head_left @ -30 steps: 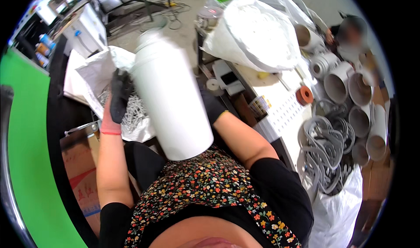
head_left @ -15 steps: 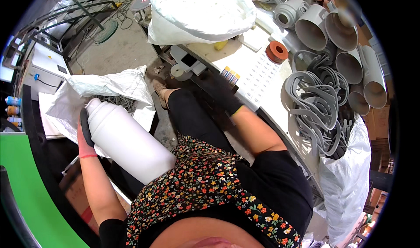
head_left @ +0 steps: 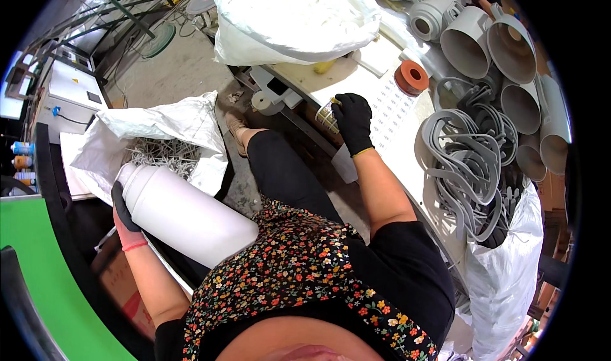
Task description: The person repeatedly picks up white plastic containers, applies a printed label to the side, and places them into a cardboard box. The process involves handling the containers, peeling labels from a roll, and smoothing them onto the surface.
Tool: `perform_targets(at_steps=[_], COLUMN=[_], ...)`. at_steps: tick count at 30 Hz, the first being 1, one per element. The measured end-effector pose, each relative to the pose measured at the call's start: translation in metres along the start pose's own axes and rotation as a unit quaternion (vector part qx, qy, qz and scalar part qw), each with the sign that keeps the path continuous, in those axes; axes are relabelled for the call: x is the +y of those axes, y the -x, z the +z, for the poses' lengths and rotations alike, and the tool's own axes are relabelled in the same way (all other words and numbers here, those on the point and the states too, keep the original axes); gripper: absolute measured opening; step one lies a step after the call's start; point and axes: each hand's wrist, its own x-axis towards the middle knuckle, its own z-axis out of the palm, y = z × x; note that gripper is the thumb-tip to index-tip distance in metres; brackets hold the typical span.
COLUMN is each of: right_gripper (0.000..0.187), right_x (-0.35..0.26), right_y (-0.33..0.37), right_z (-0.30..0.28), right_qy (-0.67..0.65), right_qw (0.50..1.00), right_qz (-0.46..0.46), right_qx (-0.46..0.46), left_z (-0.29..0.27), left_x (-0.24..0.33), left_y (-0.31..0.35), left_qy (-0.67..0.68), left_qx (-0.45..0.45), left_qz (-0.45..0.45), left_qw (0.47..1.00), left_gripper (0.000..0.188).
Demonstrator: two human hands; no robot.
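Bottle (head_left: 184, 213), big, white and plain, lies tilted across the lap, neck toward the open sack (head_left: 159, 138) of metal bits on the floor; left hand (head_left: 124, 211) grips it near the neck. Right hand (head_left: 353, 120) is closed on a small patterned tube (head_left: 327, 115) at the worktop's (head_left: 388, 106) near edge, so fitting seems barely begun.

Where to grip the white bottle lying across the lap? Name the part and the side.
Grip the white bottle at its narrow neck end, coming from the person's left. It lies tilted with that end out by the sack, where the left hand already cups it; the broad body is too wide.
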Motion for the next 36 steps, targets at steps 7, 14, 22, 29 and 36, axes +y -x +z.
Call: perform_targets(at_steps=[7,14,22,29,36], right_gripper=[0.010,0.012,0.018,0.014,0.013], right_x=[0.002,-0.111,-0.287,-0.345,-0.361], right_y=[-0.004,-0.013,-0.007,0.039,0.050], right_z=[0.000,-0.073,-0.097,-0.067,-0.064], right_qy=[-0.015,-0.148,-0.631,-0.691,-0.688], right_qw=[1.000,0.974,0.672,0.529,0.548], right_qz=[-0.008,-0.099,0.095,0.164,0.188], right_qx=[-0.024,-0.137,-0.376,-0.464,-0.438], left_z=[0.003,-0.019,-0.005,-0.007,-0.009], left_x=[-0.002,0.018,0.021,0.027,0.033], left_y=[0.003,0.005,0.013,0.041,0.056], left_qy=[-0.007,-0.178,-0.215,-0.306,-0.397], left_qx=[-0.024,0.039,0.003,0.064,0.068], left_qz=[0.024,0.141,0.298,0.345,0.385], left_qw=[0.999,0.973,0.930,0.885,0.831], left_gripper=[0.045,0.041,0.030,0.032,0.038])
